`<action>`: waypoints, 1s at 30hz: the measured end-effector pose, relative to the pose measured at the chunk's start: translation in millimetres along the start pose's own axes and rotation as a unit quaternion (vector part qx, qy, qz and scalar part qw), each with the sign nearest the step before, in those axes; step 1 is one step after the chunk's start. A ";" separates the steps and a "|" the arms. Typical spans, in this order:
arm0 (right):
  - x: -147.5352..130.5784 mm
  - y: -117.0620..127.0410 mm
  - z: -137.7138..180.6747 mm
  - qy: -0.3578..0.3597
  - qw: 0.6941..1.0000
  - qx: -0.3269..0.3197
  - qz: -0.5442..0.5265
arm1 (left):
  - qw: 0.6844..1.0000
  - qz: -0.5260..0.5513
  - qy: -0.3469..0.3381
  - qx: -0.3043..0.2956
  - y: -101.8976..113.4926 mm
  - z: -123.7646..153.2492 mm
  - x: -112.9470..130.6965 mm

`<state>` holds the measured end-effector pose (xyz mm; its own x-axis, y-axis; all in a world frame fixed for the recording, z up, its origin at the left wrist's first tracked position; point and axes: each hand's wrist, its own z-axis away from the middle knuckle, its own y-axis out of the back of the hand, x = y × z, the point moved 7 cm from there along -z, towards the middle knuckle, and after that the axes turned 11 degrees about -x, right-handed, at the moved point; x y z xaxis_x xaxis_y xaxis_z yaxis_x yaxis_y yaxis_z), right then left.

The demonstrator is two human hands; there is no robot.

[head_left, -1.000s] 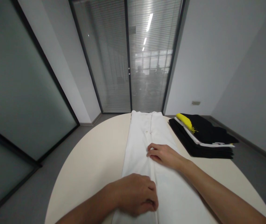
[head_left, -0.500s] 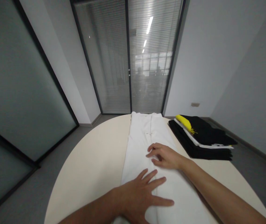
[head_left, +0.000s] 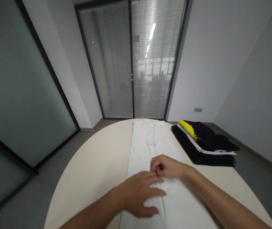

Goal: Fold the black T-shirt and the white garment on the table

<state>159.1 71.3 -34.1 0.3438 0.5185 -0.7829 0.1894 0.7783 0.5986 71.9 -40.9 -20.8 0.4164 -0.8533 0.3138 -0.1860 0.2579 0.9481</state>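
Observation:
A long white garment lies folded in a strip over the table, with a seam down its middle. My left hand rests on the near part of it, palm down and fingers spread. Just beyond, my right hand is closed in a pinch on the cloth by the seam. The pinched fabric is mostly hidden under the fingers. The tips of the left fingers come close to the right thumb.
The round cream table carries a stack of folded black clothes at its right, with a white layer within. A yellow fringed cloth lies on top. A glass door with blinds stands behind.
My right hand has come slightly nearer and its fingers have drawn together on the cloth. My left hand has shifted forward, and its fingers are less widely spread.

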 end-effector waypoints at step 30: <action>89.5 163.5 -113.6 -0.373 0.870 0.308 0.094 | 0.951 0.040 0.303 0.053 15.7 31.3 -105.5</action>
<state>116.4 285.3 -25.5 0.8797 0.0633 -0.4713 0.4437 0.2471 0.8614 -2.8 38.9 -40.6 0.8278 -0.4062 0.3870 -0.3136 0.2369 0.9195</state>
